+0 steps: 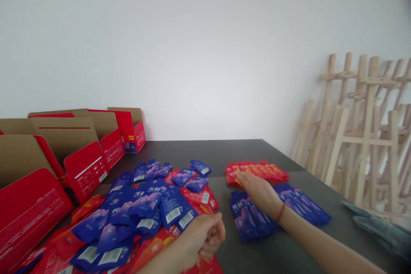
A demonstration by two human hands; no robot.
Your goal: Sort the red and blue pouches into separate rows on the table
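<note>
My right hand (258, 191) lies flat with fingers stretched out, reaching to the left end of a row of red packets (260, 170) on the dark table (218, 150). Its wrist, with a red string, crosses a fanned row of blue packets (276, 216). My left hand (202, 235) hovers in a loose fist over the near edge of a big loose pile of blue and red packets (144, 214). Nothing shows between its curled fingers.
Several open red-and-brown cardboard boxes (80, 158) stand along the table's left side. Wooden easel frames (362, 137) lean against the wall at the right. A grey cloth (379, 227) lies at the table's right edge.
</note>
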